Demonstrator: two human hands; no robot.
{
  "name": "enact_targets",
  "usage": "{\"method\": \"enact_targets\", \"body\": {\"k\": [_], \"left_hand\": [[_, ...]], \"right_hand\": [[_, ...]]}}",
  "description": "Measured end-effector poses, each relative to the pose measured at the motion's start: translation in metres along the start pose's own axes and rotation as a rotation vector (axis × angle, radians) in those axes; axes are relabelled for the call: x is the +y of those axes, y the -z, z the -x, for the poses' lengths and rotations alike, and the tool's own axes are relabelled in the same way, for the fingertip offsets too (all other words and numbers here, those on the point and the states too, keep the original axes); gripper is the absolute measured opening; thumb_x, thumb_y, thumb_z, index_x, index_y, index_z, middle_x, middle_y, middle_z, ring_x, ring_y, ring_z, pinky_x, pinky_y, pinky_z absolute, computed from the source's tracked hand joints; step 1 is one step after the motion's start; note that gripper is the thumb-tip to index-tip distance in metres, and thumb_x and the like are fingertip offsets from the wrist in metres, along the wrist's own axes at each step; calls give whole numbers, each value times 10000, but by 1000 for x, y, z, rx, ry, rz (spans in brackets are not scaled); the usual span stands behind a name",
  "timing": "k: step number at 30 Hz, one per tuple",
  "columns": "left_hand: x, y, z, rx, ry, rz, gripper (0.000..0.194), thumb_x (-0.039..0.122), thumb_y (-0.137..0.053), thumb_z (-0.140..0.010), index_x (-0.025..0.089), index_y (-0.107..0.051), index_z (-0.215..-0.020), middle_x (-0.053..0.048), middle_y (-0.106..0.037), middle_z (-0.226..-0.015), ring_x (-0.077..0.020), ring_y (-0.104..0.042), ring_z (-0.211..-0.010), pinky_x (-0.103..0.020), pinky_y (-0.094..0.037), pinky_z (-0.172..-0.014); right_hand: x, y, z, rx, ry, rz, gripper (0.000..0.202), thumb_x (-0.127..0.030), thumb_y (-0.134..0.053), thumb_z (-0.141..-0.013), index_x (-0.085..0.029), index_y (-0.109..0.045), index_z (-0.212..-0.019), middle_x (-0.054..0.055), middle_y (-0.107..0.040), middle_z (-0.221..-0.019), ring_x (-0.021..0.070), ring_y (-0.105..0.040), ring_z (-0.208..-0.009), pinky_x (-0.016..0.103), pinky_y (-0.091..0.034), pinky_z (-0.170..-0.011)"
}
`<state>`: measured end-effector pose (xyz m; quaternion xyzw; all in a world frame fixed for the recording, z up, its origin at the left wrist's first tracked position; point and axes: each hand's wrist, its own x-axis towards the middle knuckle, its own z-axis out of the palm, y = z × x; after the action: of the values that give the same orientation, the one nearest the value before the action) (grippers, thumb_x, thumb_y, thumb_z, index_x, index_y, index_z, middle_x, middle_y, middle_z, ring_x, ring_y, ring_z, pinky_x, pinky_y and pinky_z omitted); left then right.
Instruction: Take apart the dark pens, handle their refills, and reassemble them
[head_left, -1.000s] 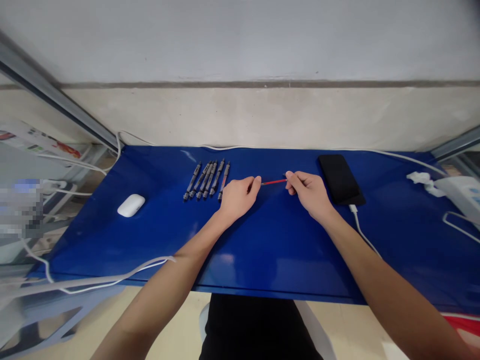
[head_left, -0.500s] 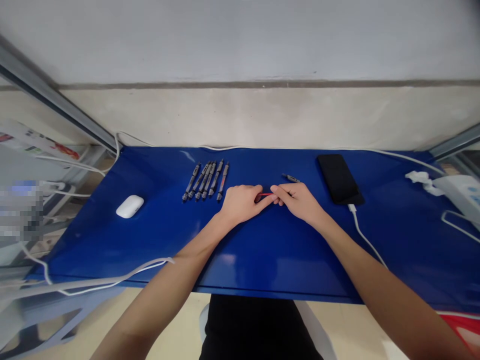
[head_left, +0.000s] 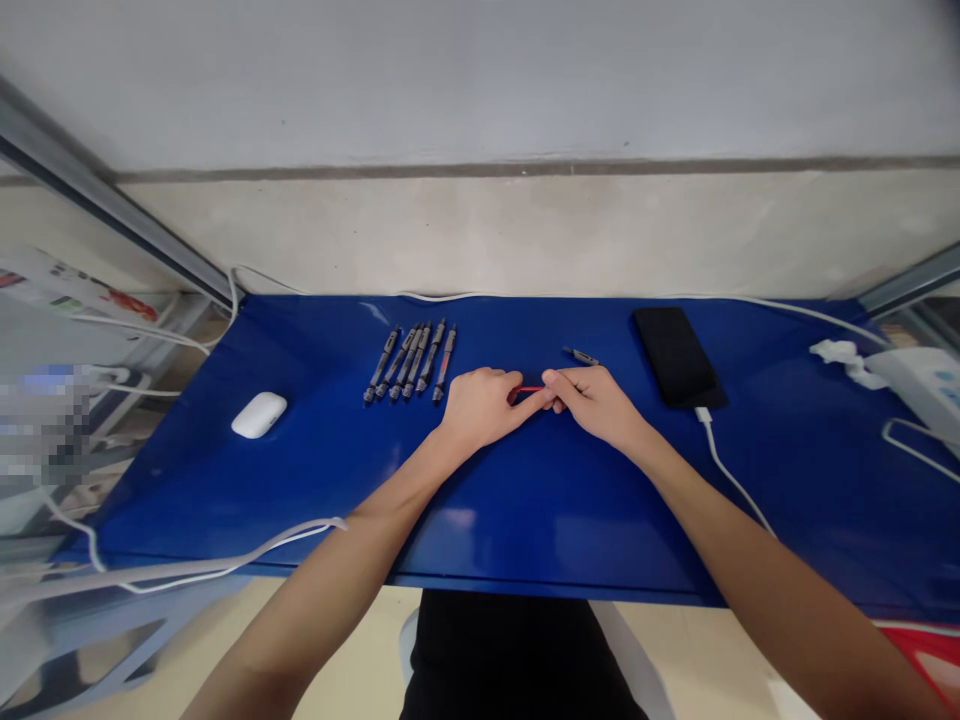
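Note:
A thin red pen refill (head_left: 531, 389) stretches between my two hands, low over the blue table. My left hand (head_left: 484, 408) is closed around its left end, palm down, with the thumb reaching toward the right hand. The fingers of my right hand (head_left: 596, 402) pinch the right end, and its tip is hidden by them. Just beyond the right hand lies a dark grey pen barrel part with a clip (head_left: 581, 356). Left of my left hand, several grey click pens (head_left: 409, 362) lie side by side; the rightmost pen (head_left: 445, 364) shows red inside.
A black phone (head_left: 677, 357) with a white charging cable (head_left: 731, 475) lies on the right. On the left sits a white earbud case (head_left: 259, 415). A white cable (head_left: 225, 567) crosses the table's front left edge. A white power strip (head_left: 919, 385) stands far right, and the wall borders the back.
Almost nothing differs. Both hands keep their hold on the red refill, with only a very slight shift of the view.

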<state>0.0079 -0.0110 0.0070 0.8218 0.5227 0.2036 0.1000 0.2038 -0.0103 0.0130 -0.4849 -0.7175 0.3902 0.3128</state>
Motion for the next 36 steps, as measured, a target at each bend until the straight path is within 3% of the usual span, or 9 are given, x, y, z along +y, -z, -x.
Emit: {"method": "enact_targets", "body": {"k": [6,11,13,15,18,23,28,32,36], "left_hand": [[0,2,-2,38,76,39,641,728,-438,-933,196,-535,-589,-37,-615,-597,-165,-530,-578,-295,-218,-547],[0,6,-2,129,135,81,659,759,-439,-916,195,-500,-580,-18,-594,-566,-139,-491,-530,-288,-233,-544],[1,8,-2,140,146,90,662,760,-434,-918,194,-492,-578,-15,-587,-558,-135,-484,-523,-288,-230,-542],[1,8,-2,140,149,97,664,758,-432,-920,192,-483,-575,-14,-581,-551,-132,-479,-518,-287,-225,-540],[1,7,-2,140,142,97,665,758,-434,-920,191,-473,-575,-12,-576,-549,-129,-476,-517,-286,-222,-538],[0,6,-3,132,158,97,662,756,-443,-918,191,-472,-573,-8,-578,-545,-128,-485,-518,-284,-229,-536],[1,6,-3,125,163,89,667,764,-439,-914,193,-462,-570,-11,-582,-549,-130,-486,-518,-285,-226,-534],[0,6,-3,119,163,85,674,773,-430,-911,193,-443,-568,-10,-573,-543,-130,-477,-512,-284,-223,-533],[-1,5,-3,119,165,90,676,779,-424,-910,193,-436,-573,-10,-570,-540,-133,-475,-510,-282,-218,-532]], "right_hand": [[-1,1,-1,69,61,37,606,-585,-324,-1046,-197,-681,-747,51,-680,-717,181,-641,-690,319,-498,-695],[8,5,-4,420,216,440,425,-512,-448,-1024,-190,-720,-1076,154,-667,-1148,299,-605,-1115,472,-472,-997],[14,8,-5,472,159,614,452,-510,-484,-1008,-214,-659,-1301,190,-529,-1434,367,-483,-1330,563,-409,-1076],[21,10,-6,450,84,735,551,-518,-476,-1008,-260,-515,-1494,176,-291,-1646,425,-281,-1495,642,-337,-1116],[30,11,-6,347,-18,829,594,-533,-413,-1027,-330,-381,-1584,106,-115,-1728,438,-120,-1562,698,-263,-1143],[40,9,-7,193,-112,847,565,-548,-366,-1039,-325,-455,-1550,118,-313,-1675,386,-277,-1536,661,-260,-1181],[42,14,-9,249,-13,783,458,-397,-442,-1038,-214,-607,-1424,170,-481,-1568,394,-394,-1474,620,-344,-1156],[40,20,-11,316,87,673,257,-257,-520,-985,-129,-716,-1090,202,-684,-1289,362,-618,-1211,518,-503,-1014],[32,21,-11,431,46,516,194,-311,-588,-961,-171,-698,-1040,122,-730,-922,298,-678,-882,441,-543,-787]]}}
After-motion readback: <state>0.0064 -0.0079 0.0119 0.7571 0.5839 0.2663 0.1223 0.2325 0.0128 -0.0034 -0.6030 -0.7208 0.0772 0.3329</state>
